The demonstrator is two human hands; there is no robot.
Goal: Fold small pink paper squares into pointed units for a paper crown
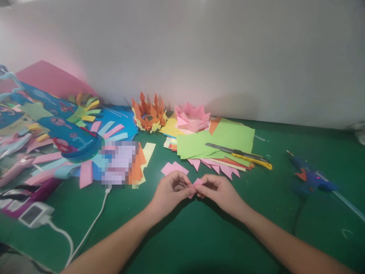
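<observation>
Between my two hands is a small piece of pink paper point(197, 182), pinched just above the green table. My left hand point(174, 190) grips its left side between thumb and fingers. On the other side, my right hand point(218, 190) pinches it the same way, partly hiding it. Small pink paper squares point(175, 168) lie right behind my left hand. Behind my right hand, a row of pink paper triangles point(215, 166) pokes out from under a stack of green paper sheets point(194, 145). A yellow-and-black utility knife point(239, 153) rests on that stack.
A pink paper crown point(192, 117) and an orange paper crown point(149, 116) stand at the back. A blue glue gun point(312, 177) lies at the right. Blue paper crafts point(70, 133) crowd the left, near a white cable point(97, 219) and a white adapter point(36, 214).
</observation>
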